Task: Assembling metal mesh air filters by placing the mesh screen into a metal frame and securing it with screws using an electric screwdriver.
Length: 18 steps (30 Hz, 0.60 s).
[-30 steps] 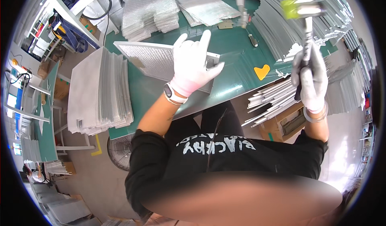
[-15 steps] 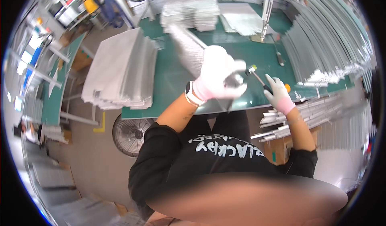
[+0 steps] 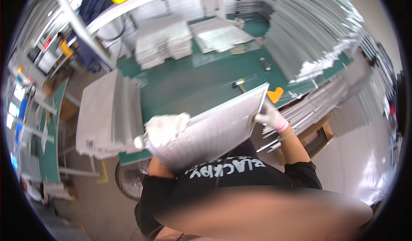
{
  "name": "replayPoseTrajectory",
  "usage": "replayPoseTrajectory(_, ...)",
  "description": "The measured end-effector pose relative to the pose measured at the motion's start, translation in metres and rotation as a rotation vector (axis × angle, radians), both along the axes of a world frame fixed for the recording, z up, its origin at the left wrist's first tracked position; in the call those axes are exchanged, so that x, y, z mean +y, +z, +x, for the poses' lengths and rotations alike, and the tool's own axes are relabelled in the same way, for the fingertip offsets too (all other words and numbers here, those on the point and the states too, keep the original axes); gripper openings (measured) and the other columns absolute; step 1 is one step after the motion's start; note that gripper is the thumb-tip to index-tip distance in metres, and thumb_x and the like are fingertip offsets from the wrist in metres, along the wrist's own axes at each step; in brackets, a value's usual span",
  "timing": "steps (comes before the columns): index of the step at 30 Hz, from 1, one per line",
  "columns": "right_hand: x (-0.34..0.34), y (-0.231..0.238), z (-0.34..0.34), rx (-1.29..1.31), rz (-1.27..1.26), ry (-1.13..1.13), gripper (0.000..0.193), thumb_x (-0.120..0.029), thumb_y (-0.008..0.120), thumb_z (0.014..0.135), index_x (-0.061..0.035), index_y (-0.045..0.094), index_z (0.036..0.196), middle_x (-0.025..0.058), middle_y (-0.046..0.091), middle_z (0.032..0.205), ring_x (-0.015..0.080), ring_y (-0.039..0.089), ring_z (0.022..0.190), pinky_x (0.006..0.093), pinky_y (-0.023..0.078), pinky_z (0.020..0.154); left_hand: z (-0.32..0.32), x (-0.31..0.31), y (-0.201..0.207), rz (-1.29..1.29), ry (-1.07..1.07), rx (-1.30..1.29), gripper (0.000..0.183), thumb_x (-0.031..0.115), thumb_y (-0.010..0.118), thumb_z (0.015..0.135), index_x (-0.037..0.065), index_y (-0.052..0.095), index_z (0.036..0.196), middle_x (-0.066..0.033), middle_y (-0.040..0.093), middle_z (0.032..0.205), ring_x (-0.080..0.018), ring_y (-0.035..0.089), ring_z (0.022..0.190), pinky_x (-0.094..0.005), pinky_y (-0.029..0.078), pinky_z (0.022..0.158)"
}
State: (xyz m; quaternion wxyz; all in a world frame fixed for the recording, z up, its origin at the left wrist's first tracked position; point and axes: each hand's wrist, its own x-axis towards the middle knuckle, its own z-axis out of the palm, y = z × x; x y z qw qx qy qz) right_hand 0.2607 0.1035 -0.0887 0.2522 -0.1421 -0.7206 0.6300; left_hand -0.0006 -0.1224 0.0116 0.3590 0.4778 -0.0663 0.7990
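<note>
Above the green surface [image 3: 193, 86], both gloved hands, left [image 3: 165, 127] and right [image 3: 268, 115], clamp the mesh panel [image 3: 214, 127] by opposite ends; best kept level, clear of the stack [image 3: 109, 114] at nine o'clock.

Silver perforated mesh panel [image 3: 214, 127] held in white gloves, left hand [image 3: 165, 127], right hand [image 3: 268, 115]; green table mat [image 3: 193, 84]; orange heart-shaped piece [image 3: 275, 94].

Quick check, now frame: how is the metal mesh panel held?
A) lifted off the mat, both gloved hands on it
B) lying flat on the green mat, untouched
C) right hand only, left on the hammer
A: the mesh panel is tilted up off the green mat, with the left hand on its near-left corner and the right hand at its right edge.
</note>
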Motion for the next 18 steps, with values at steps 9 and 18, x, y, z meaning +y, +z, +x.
replayPoseTrajectory(9,0.005,0.174,0.138,0.434,0.366,-1.14,0.021,-0.006,0.053,0.092,-0.0029,0.062,0.111,-0.0025,0.06,0.085,0.0025,0.051,0.068,0.0184,0.044,0.06,-0.101,-0.134,0.023,-1.0,2.517,1.106,0.05,0.022,0.056,0.096,-0.002,0.045,0.139,-0.0248,0.05,0.137,-0.0401,0.043,0.131,-0.0489,0.032,0.112)
replayPoseTrajectory(18,0.218,0.394,0.24,0.62,0.139,-1.07,0.044,-0.025,0.057,0.094,0.0011,0.056,0.13,0.0201,0.062,0.124,0.0295,0.064,0.108,0.0333,0.05,0.093,-0.152,-0.177,0.005,-2.198,1.731,1.368,0.084,0.052,0.064,0.084,-0.004,0.039,0.143,-0.0308,0.038,0.146,-0.0473,0.036,0.135,-0.0492,0.031,0.112)
